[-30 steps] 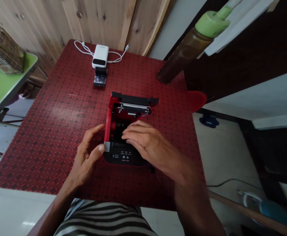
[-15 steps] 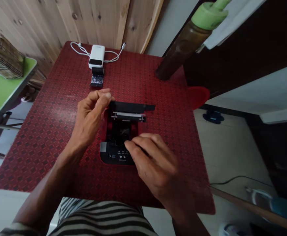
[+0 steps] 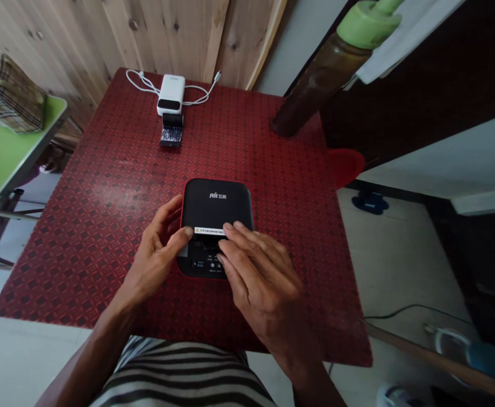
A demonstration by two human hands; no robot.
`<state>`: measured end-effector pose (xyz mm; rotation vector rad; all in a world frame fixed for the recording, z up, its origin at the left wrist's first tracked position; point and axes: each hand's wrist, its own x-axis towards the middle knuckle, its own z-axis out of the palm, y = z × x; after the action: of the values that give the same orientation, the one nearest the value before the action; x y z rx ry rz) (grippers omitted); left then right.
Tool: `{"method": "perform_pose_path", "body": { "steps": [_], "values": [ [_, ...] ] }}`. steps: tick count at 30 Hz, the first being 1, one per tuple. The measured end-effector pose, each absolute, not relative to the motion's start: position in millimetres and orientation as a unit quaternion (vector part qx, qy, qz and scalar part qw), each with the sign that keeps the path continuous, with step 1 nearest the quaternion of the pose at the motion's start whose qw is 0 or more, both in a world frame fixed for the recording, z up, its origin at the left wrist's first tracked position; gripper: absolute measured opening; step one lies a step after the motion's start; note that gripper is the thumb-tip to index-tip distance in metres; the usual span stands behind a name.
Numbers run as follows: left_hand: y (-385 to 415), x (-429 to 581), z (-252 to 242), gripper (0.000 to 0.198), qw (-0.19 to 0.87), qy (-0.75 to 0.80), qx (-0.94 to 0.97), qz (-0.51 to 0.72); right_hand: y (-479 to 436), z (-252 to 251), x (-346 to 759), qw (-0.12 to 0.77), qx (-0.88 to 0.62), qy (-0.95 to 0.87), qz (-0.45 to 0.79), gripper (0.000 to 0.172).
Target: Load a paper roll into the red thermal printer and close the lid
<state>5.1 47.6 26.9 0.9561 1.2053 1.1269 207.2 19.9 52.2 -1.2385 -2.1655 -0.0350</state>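
Observation:
A small black printer with a red body (image 3: 216,209) sits in the middle of the red patterned table (image 3: 103,215); its lid is down flat, with a white logo on top. My left hand (image 3: 158,254) rests against the printer's near left corner, thumb on the lid's front edge, fingers apart. My right hand (image 3: 258,277) lies over the front right part, fingers stretched flat onto the lid edge and the button panel. Neither hand holds anything.
A white power bank (image 3: 171,94) with a white cable and a small black device (image 3: 171,129) lie at the table's far side. A brown post (image 3: 310,90) stands at the far right corner. A green side table (image 3: 5,152) is on the left, a floor cable (image 3: 400,312) on the right.
The printer's lid was standing up with the inside showing; now it is shut flat. My left hand went to the lid's top, then came back to the near left corner.

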Motion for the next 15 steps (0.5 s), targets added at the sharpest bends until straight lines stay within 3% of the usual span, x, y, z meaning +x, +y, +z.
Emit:
{"method": "perform_pose_path", "body": {
  "steps": [9, 15],
  "values": [
    [46.6, 3.1, 22.9, 0.063, 0.566, 0.517, 0.420, 0.485, 16.9, 51.3, 206.3, 0.309, -0.477, -0.822, 0.005, 0.018],
    [42.8, 2.0, 18.9, 0.065, 0.553, 0.532, 0.418, 0.486, 11.8, 48.2, 210.7, 0.330, -0.473, -0.816, 0.040, 0.032]
  ]
}}
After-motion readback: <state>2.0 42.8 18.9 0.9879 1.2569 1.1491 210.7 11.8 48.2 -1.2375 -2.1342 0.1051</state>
